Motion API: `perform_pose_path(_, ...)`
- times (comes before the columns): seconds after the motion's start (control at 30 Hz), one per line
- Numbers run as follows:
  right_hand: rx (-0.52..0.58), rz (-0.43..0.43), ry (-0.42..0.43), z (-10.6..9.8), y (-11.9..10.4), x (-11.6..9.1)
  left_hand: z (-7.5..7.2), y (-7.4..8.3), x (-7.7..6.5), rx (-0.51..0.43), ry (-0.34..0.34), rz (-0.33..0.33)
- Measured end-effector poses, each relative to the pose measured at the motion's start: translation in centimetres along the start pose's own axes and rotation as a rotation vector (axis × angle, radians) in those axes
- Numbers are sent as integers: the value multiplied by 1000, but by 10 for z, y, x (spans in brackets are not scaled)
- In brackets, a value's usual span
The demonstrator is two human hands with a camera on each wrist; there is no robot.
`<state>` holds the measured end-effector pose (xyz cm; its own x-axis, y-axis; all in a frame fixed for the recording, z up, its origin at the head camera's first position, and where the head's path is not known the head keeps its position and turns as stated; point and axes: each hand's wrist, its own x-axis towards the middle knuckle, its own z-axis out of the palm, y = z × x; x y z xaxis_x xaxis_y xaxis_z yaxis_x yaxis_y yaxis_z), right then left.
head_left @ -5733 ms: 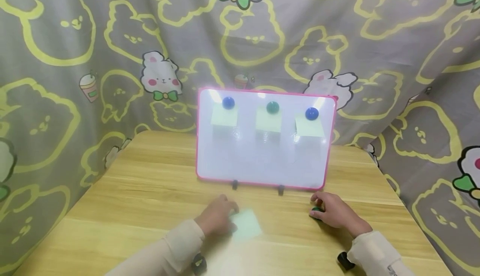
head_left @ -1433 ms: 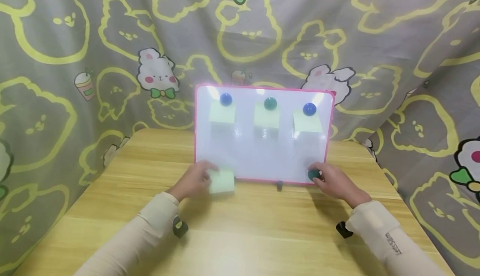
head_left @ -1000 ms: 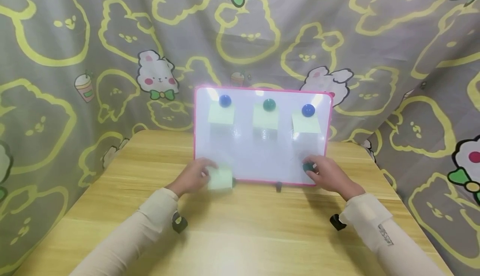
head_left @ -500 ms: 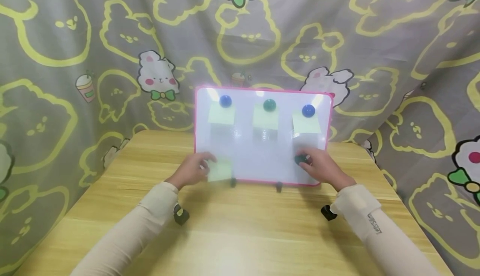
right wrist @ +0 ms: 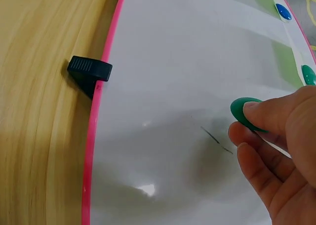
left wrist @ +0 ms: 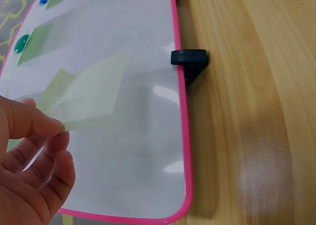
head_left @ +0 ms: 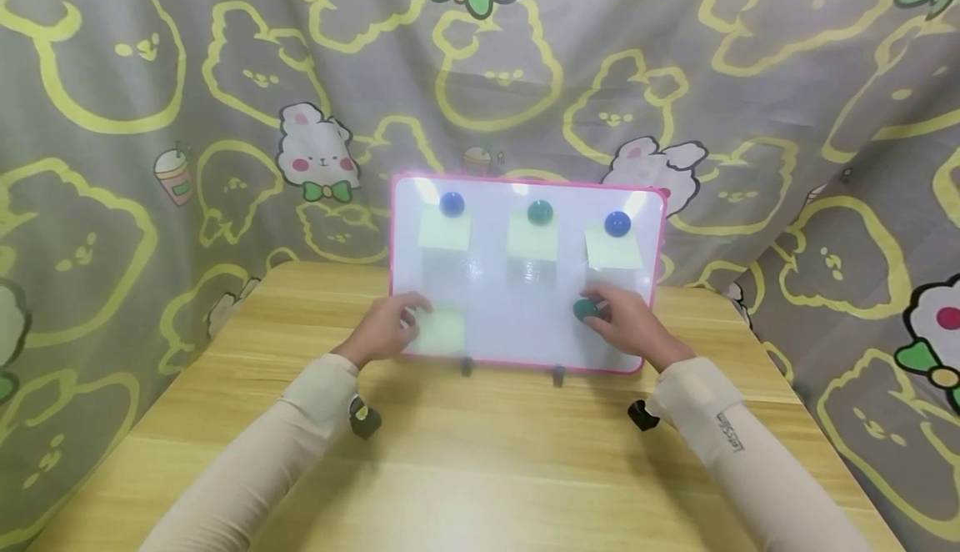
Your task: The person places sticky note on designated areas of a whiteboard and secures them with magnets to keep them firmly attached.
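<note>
A pale yellow-green sticky note point(left wrist: 91, 94) hangs from my left hand point(head_left: 382, 327), pinched at one edge between thumb and finger. It is in front of the lower left of a pink-framed whiteboard point(head_left: 517, 318); whether it touches the board I cannot tell. My right hand point(head_left: 628, 318) pinches a round green magnet point(right wrist: 241, 110) by its edge, before the board's lower right part. Along the board's top are similar notes, the left one point(head_left: 444, 231) and right one point(head_left: 613, 250) under blue magnets, the middle note point(head_left: 532, 238) under a green magnet point(head_left: 540, 212).
The board stands tilted on a wooden table point(head_left: 465, 469), held by black feet point(right wrist: 89, 70) at its lower edge. A patterned curtain point(head_left: 405, 52) hangs behind it and at both sides. A short dark mark point(right wrist: 211, 135) shows on the board's surface.
From the table, the note and the green magnet have been raised to the front of the board. Over the last second my right hand moved left and up; my left hand rose slightly.
</note>
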<state>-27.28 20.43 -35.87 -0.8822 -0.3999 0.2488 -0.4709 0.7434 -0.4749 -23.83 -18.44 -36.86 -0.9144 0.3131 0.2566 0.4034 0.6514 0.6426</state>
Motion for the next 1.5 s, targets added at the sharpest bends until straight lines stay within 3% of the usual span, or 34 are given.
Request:
perform_pose_path(0.6, 83, -17, 48, 14, -15, 25, 0, 6, 21, 32, 19, 20)
perform_pose_path(1.13, 122, -110, 130, 46, -36, 53, 0, 4, 26, 2, 8, -3)
perform_pose_path(1.37, 130, -141, 125, 59, -54, 61, 0, 4, 28, 10, 3, -25)
perform_pose_path(1.5, 125, -146, 119, 68, -60, 67, 1, 3, 31, 44, 18, -4)
